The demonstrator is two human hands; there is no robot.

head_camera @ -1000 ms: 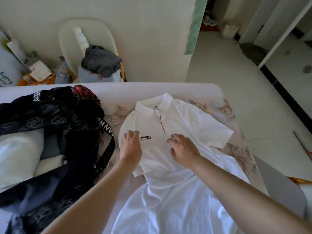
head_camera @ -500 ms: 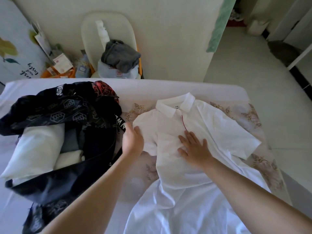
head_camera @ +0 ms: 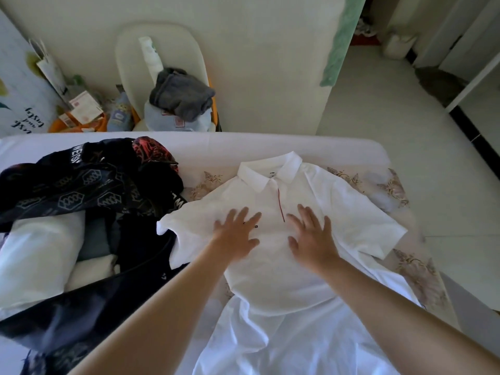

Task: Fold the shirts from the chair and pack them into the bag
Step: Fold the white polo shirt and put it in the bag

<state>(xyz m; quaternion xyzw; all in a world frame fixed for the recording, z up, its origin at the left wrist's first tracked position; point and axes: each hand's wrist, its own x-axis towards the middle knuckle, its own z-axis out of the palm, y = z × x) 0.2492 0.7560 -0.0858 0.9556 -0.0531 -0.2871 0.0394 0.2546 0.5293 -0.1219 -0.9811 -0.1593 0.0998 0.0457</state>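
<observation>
**Desk:** What's in the frame, widest first?

**Photographer:** A bed [head_camera: 270, 144] under a white sheet fills the view; on its left side lies a dark patterned bag [head_camera: 67, 190], mouth open, with pale folded cloth [head_camera: 35, 255] already inside; just beside it a white polo shirt [head_camera: 351, 212] lies face up, collar toward the wall, one sleeve resting on the bag's edge

**Desk:** And the chair?

**Photographer:** The chair [head_camera: 130, 50] stands beyond the bed against the wall; a grey garment [head_camera: 184, 96] sits on a pale blue one [head_camera: 159, 117] on its seat; by my reading at least two pieces wait to be fetched

**Desk:** The hands?

**Photographer:** The left hand [head_camera: 235, 234] and right hand [head_camera: 313, 236] lie flat on the shirt's chest, either side of the red placket line [head_camera: 281, 204]; fingers straight and spread apart; gripping nothing, pressing the cloth smooth

**Desk:** How far along, then?

**Photographer:** Roughly midway, I'd judge; some pieces are packed; this shirt is spread, but both sleeves are out and no fold is made; the white cloth nearest the camera [head_camera: 270, 347] may be its tail or another garment, the view doesn't settle it; folding and packing this shirt, then the chair's pile, remain
</observation>
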